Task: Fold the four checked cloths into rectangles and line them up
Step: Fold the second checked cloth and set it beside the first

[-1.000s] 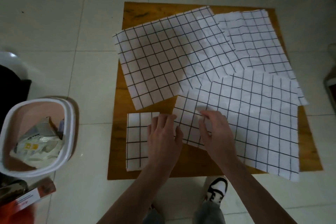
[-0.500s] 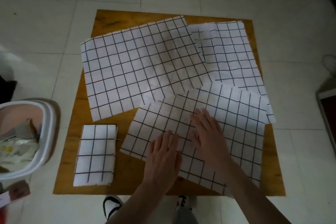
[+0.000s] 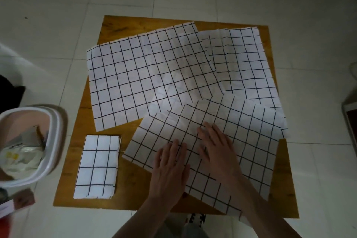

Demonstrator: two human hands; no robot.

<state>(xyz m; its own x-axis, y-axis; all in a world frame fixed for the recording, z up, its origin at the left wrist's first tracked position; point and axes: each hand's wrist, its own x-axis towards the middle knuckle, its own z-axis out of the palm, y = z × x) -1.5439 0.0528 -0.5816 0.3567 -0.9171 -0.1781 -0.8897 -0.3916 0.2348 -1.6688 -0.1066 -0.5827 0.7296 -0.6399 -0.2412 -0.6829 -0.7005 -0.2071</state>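
Head view looks down on a square wooden board (image 3: 133, 195) lying on a pale tiled floor (image 3: 77, 6), with four white cloths with black check lines spread over it. Both hands lie flat on the nearest cloth (image 3: 241, 141), which sits unfolded and skewed at the near right of the board, its near corner reaching the board's near edge. The left hand (image 3: 170, 166) presses palm down on that cloth's near left part, fingers straight and close together, grasping nothing. The right hand (image 3: 216, 145) rests just beside it, a little farther in, fingers likewise extended and slightly spread on the fabric, holding nothing.

A large unfolded cloth (image 3: 139, 77) covers the middle and far left of the board, tilted, and its near right corner is tucked under the nearest cloth. A third unfolded cloth (image 3: 245, 63) lies at the far right, its left edge overlapped by the large one and its near edge running under the nearest cloth. A folded cloth (image 3: 97, 166) sits as a neat upright rectangle at the near left corner of the board, apart from the others.

Left of the board on the floor stands a white bin (image 3: 48, 150) with crumpled wrappers inside. Below the forearms, a shoe (image 3: 195, 220) shows at the board's near edge.
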